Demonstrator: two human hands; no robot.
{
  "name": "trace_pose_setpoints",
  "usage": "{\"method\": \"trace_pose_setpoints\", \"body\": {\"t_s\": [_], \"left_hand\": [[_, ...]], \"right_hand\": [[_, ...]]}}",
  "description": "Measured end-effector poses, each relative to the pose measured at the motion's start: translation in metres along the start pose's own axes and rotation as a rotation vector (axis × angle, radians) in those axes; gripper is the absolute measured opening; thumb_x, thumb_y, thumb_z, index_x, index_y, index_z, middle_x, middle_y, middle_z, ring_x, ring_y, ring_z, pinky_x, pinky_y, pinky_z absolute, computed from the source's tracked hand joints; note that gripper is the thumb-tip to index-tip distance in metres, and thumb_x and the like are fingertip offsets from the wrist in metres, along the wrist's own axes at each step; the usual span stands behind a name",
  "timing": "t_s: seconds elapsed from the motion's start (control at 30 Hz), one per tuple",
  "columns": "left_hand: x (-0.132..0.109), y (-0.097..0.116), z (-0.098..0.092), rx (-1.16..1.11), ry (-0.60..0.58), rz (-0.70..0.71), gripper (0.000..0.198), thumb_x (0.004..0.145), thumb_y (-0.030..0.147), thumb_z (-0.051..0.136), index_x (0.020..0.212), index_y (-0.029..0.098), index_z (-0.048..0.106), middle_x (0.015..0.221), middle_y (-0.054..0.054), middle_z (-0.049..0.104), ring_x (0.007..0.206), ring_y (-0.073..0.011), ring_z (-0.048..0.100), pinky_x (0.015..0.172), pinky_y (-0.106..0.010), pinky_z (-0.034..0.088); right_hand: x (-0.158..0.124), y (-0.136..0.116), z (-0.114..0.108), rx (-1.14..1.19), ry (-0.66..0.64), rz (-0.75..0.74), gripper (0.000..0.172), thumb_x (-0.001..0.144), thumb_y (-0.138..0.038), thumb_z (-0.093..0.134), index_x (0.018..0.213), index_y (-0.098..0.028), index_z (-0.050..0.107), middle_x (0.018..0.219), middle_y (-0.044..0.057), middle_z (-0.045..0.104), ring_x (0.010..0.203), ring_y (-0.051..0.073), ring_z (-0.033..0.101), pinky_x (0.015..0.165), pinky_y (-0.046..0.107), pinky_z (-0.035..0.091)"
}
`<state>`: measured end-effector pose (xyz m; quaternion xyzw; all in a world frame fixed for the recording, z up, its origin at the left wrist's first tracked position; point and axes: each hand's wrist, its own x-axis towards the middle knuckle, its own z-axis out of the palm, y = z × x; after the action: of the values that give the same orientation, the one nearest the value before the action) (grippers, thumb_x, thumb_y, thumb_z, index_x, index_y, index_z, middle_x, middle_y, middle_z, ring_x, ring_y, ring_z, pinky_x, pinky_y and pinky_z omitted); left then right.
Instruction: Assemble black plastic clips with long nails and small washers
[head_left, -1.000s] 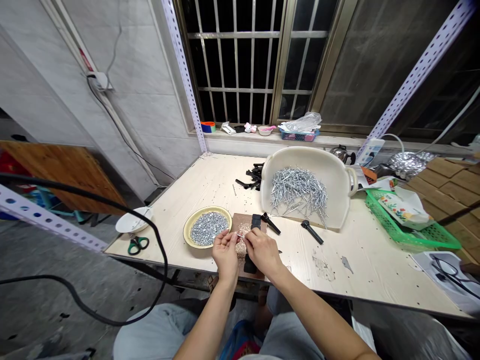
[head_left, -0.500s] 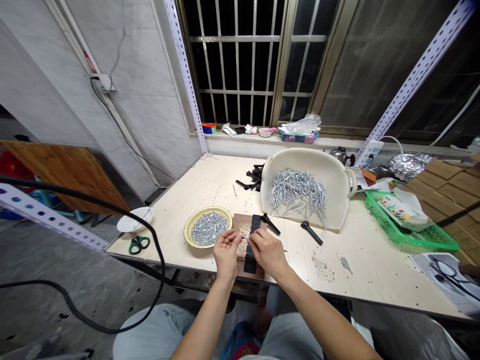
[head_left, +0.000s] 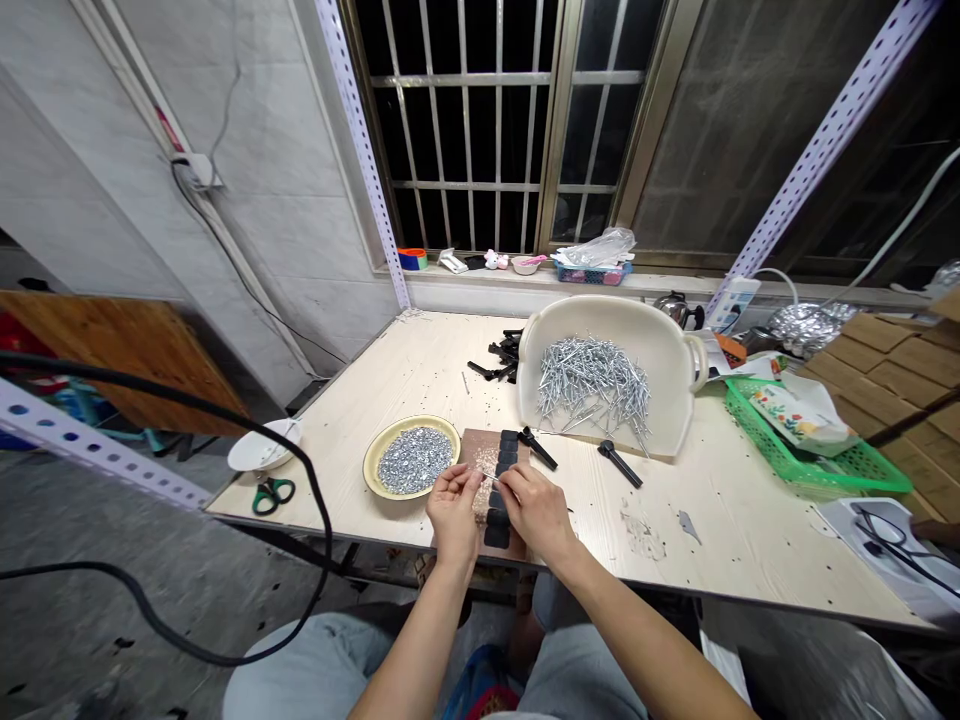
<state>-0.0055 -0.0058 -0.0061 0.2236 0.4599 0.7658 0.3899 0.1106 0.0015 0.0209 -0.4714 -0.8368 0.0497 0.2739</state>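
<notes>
A thin metal screw (head_left: 489, 477) spans the small gap between my hands, over a brown board (head_left: 480, 442). My left hand (head_left: 455, 505) pinches its left end; whether a small nut is also between those fingertips is hidden. The right end sits in the closed fingers of my right hand (head_left: 536, 508). Beneath the hands, a row of black blocks (head_left: 497, 536) runs along the board, partly covered by my right fingers. To the left stands a yellow bowl (head_left: 369, 470) of small metal pieces (head_left: 415, 460). Behind my right hand, a white scoop-shaped tray (head_left: 675, 405) holds many long screws (head_left: 592, 380).
Black plastic handles (head_left: 620, 465) lie right of the board, with more black parts (head_left: 506, 355) piled beside the tray. Green-handled scissors (head_left: 273, 495) and a white bowl (head_left: 251, 450) are at the left edge. A green basket (head_left: 814, 470) stands right. A black cable (head_left: 322, 500) loops at left.
My fingers have shifted slightly, and more of the screw shows between them. The whole view has moved a little; the things on the table stay in place.
</notes>
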Motion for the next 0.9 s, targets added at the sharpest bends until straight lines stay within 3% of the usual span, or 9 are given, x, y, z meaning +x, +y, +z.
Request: {"method": "trace_pose_setpoints", "body": {"t_s": [0.13,0.23,0.37,0.53,0.7,0.8,0.9], "left_hand": [[0.003,0.0,0.001,-0.051,-0.045,-0.106,0.035,0.054,0.021,0.076,0.083,0.015,0.057,0.068,0.002,0.06,0.064,-0.0075,0.057,0.068,-0.022,0.045],[0.006,-0.005,-0.001,0.04,-0.131,-0.15,0.03,0.057,0.026,0.074,0.081,0.014,0.061,0.068,0.0,0.06,0.061,-0.0078,0.056,0.063,-0.021,0.044],[0.01,-0.01,-0.007,0.281,-0.29,-0.071,0.02,0.066,0.032,0.066,0.071,0.013,0.065,0.064,-0.001,0.06,0.06,-0.0101,0.054,0.061,-0.022,0.042],[0.012,-0.006,-0.01,0.351,-0.381,0.046,0.015,0.066,0.03,0.066,0.072,0.016,0.067,0.075,-0.004,0.063,0.074,-0.0149,0.056,0.071,-0.025,0.043],[0.009,-0.003,-0.011,0.401,-0.507,-0.003,0.015,0.071,0.03,0.061,0.077,0.016,0.063,0.073,-0.002,0.059,0.069,-0.0128,0.053,0.066,-0.023,0.041],[0.009,-0.003,-0.013,0.369,-0.533,-0.073,0.017,0.075,0.033,0.057,0.078,0.016,0.058,0.068,0.002,0.055,0.063,-0.0099,0.05,0.061,-0.021,0.039],[0.01,-0.003,-0.015,0.324,-0.497,-0.106,0.018,0.077,0.034,0.055,0.079,0.016,0.054,0.065,0.003,0.052,0.061,-0.0086,0.048,0.06,-0.02,0.039]], "right_hand": [[0.0,0.005,0.001,0.023,0.0,-0.027,0.021,0.092,-0.025,0.038,0.082,-0.02,0.056,0.084,0.004,0.057,0.078,0.015,0.053,0.063,0.023,0.037],[0.0,0.009,0.0,0.005,-0.007,-0.033,0.023,0.092,-0.026,0.037,0.082,-0.02,0.056,0.084,0.004,0.056,0.078,0.015,0.053,0.063,0.023,0.037],[0.0,0.014,-0.002,-0.031,-0.033,-0.054,0.024,0.092,-0.026,0.036,0.081,-0.019,0.056,0.083,0.004,0.057,0.077,0.015,0.053,0.063,0.023,0.037],[0.001,0.022,-0.008,0.01,-0.144,-0.085,0.024,0.093,-0.028,0.035,0.084,-0.019,0.055,0.082,0.004,0.058,0.076,0.015,0.055,0.062,0.023,0.039],[0.003,0.03,-0.012,0.184,-0.257,-0.088,0.024,0.093,-0.029,0.035,0.083,-0.018,0.054,0.081,0.003,0.06,0.077,0.015,0.057,0.067,0.024,0.041],[0.001,0.033,-0.016,0.277,-0.263,-0.069,0.019,0.09,-0.033,0.042,0.095,-0.019,0.054,0.086,0.004,0.062,0.08,0.016,0.058,0.07,0.025,0.043],[-0.006,0.036,-0.023,0.295,-0.267,-0.119,0.025,0.089,-0.032,0.044,0.111,-0.021,0.051,0.096,0.005,0.061,0.087,0.017,0.058,0.074,0.026,0.043]]}}
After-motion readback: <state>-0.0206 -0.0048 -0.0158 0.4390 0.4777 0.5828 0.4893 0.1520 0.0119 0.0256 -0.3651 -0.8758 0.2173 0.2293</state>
